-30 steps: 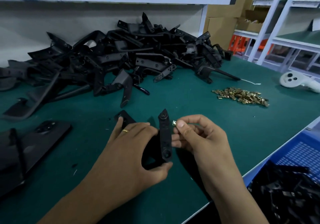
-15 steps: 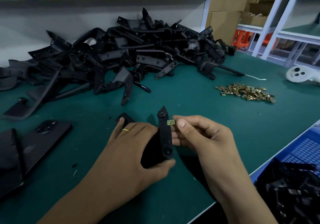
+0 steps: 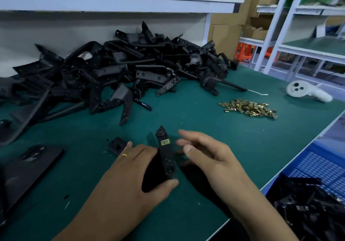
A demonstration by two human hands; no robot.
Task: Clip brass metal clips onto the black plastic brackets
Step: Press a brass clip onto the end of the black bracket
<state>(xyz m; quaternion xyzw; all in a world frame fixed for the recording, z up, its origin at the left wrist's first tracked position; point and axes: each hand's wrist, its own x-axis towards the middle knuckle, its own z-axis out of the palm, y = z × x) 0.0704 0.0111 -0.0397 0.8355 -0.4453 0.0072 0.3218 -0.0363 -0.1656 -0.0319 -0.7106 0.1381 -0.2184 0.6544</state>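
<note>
My left hand (image 3: 138,168) grips a black plastic bracket (image 3: 166,158) upright on the green mat, thumb under its lower end. A brass clip (image 3: 164,142) sits clipped on the bracket's upper part, below its pointed tip. Just right of the bracket, my right hand (image 3: 207,155) hovers with fingers spread and relaxed, holding nothing. A heap of loose brass clips (image 3: 248,108) lies on the mat to the far right. A big pile of black brackets (image 3: 121,72) fills the back left.
A white controller (image 3: 306,91) lies at the far right. A blue crate (image 3: 321,168) with black parts stands beyond the table's right edge. A flat black part (image 3: 28,168) lies at the left, and a pen (image 3: 142,105) near the pile. A shelf hangs above.
The clip that my right hand pinched beside the bracket now sits on the bracket. My right hand has let go and drawn back to the right with fingers spread.
</note>
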